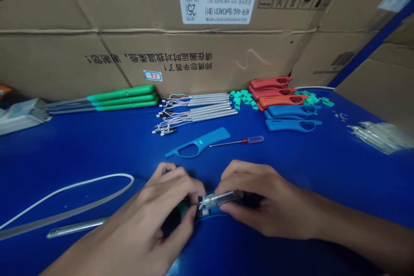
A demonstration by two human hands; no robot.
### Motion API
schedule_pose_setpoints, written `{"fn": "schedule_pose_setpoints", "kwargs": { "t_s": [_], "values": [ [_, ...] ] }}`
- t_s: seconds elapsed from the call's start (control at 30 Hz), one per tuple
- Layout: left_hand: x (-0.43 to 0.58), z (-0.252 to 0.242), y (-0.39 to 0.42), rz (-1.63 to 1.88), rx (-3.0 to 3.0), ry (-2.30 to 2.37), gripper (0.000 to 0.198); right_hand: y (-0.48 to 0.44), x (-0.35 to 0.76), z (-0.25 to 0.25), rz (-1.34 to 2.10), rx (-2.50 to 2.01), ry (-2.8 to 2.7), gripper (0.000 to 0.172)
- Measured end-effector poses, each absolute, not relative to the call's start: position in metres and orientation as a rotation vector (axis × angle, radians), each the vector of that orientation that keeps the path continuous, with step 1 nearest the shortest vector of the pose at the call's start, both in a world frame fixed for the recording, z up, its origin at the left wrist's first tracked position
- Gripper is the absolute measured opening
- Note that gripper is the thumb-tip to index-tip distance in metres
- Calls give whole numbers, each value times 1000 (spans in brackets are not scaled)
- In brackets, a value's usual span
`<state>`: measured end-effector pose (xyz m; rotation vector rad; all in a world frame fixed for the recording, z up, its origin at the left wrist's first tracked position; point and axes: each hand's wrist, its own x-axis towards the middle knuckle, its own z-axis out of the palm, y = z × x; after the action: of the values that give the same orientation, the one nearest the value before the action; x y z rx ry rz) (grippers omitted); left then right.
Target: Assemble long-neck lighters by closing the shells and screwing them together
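Observation:
My right hand point(265, 198) pinches a small clear lighter fuel tank point(223, 199) between thumb and fingers, its valve end pointing left. My left hand point(158, 211) is closed, thumb and index finger meeting right at that valve end; what they grip is hidden. Below both hands lies a blue lighter handle shell point(211, 217), mostly covered. A silvery metal tube point(77, 227) sticks out to the left from beneath my left hand. Just beyond the hands rest another blue handle shell point(213, 137) and a screwdriver point(252, 139) with a purplish handle.
Along the back lie green-handled lighters point(126, 99), silver tubes with wires point(210, 110), small green caps point(244, 99), and red point(270, 83), orange point(281, 101) and blue handle shells point(291, 125). Clear tanks point(381, 137) sit right. A white cord point(97, 177) loops left. Cardboard point(145, 47) walls the back.

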<state>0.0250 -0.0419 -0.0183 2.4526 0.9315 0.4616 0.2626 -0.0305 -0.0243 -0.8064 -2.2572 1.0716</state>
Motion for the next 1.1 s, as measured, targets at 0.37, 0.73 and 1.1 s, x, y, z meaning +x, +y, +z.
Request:
{"fn": "schedule_pose_setpoints", "kwargs": {
  "t_s": [0.37, 0.73, 1.1],
  "values": [
    [26, -19, -41, 491, 2446, 941, 21, -30, 263, -23, 1056, -786, -2268, 20],
    [26, -20, -43, 504, 2437, 948, 17, -29, 265, -23, 1035, -794, -2294, 17],
    [25, -21, -44, 547, 2464, 955, 18, -29, 265, -24, 1015, -801, -2273, 20]
  ]
}}
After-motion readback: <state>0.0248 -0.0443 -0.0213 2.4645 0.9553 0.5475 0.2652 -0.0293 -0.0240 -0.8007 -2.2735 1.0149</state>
